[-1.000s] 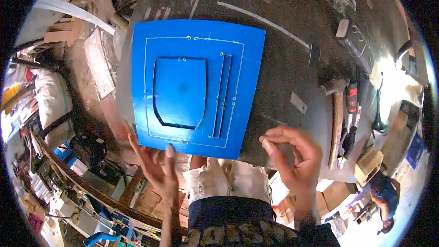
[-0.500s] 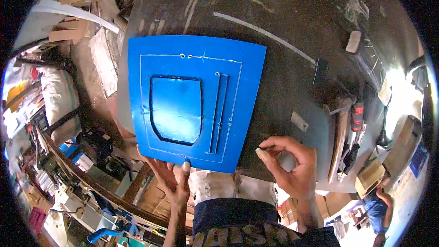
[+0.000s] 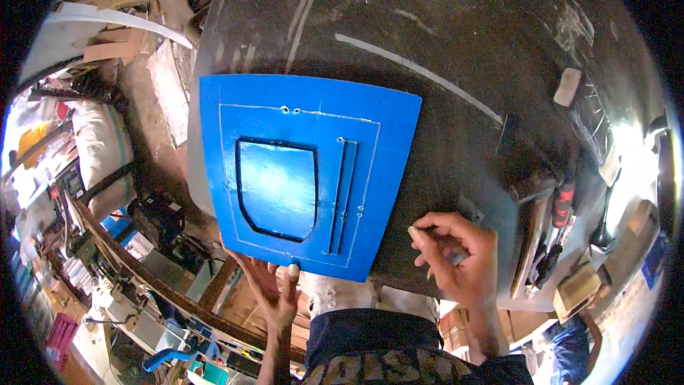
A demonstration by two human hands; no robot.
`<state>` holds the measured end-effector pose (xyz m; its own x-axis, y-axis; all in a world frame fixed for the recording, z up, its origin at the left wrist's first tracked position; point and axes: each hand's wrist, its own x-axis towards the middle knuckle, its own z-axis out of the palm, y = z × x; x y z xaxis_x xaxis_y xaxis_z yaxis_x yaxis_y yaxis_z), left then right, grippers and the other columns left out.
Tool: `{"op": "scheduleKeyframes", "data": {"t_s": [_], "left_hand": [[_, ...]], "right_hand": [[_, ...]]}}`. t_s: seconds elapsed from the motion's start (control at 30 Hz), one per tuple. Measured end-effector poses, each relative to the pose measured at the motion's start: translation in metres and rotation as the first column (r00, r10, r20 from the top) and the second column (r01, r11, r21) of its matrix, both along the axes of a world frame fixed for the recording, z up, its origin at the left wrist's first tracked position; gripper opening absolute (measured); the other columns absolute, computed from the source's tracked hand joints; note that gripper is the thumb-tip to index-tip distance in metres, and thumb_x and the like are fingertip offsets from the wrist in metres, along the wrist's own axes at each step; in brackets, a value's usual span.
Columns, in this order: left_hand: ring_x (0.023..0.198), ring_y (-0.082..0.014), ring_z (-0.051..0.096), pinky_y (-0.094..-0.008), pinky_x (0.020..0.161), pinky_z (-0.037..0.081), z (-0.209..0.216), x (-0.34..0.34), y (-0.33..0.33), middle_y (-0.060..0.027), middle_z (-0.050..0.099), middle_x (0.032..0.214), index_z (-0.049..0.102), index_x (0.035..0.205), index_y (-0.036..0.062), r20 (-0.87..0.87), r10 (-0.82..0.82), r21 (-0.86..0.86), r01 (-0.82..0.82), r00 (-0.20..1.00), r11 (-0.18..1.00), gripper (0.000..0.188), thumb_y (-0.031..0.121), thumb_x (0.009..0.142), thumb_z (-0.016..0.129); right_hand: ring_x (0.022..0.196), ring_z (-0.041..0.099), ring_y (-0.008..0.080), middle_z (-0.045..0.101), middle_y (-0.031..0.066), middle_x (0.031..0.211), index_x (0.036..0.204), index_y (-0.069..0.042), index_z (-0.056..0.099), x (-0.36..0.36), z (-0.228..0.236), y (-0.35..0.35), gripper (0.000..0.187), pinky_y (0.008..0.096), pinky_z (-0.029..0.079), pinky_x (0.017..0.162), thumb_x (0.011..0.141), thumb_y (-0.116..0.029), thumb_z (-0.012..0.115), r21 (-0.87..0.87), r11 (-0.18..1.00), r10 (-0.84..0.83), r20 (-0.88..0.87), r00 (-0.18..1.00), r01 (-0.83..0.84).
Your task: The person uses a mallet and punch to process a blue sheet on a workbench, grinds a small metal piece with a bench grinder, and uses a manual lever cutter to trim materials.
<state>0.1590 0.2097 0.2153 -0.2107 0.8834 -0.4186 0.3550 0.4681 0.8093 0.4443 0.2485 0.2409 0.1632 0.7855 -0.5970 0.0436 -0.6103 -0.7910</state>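
A flat blue board (image 3: 388, 142) lies at a slight slant over the near left part of the dark table. It bears a dark-edged panel shape (image 3: 278, 189) with cut lower corners, a long narrow slot (image 3: 340, 196), a scribed pale outline and several small holes. My left hand (image 3: 276, 294) grips the near edge, thumb on top and fingers partly hidden underneath. Right of the board, apart from it, my right hand (image 3: 467, 257) is closed in a pinch above the table. Whether anything small sits between its fingertips does not show.
On the dark table (image 3: 449, 157), a hammer (image 3: 531, 189), a red-and-black handled tool (image 3: 563, 203) and a pale block (image 3: 568, 87) lie at right. A wooden block (image 3: 581, 291) stands near the right edge. Clutter and a white sack (image 3: 103, 160) are at left; another person (image 3: 568, 348) is at lower right.
The board and table appear lower in the picture, as the view has shifted. My left hand keeps its grip. The fingers of my right hand have curled differently, still pinched.
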Motion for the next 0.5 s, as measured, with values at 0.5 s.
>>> {"op": "scheduleKeyframes", "data": {"t_s": [0.5], "left_hand": [[0.130, -0.0329, 0.040, -0.0483, 0.107, 0.033, 0.029, 0.014, 0.018, -0.0202, 0.036, 0.149, 0.027, 0.152, 0.0030, -0.579, -0.190, 0.072, 0.283, 0.793, 0.956, 0.127, 0.037, 0.051, 0.096]], "right_hand": [[0.083, 0.058, 0.0208, 0.066, 0.0096, 0.095, 0.116, 0.002, 0.061, 0.063, 0.010, -0.060, 0.038, 0.0361, 0.047, 0.082, 0.085, -0.015, 0.075, 0.290, 0.957, -0.266, 0.901, 0.343, -0.019]]}}
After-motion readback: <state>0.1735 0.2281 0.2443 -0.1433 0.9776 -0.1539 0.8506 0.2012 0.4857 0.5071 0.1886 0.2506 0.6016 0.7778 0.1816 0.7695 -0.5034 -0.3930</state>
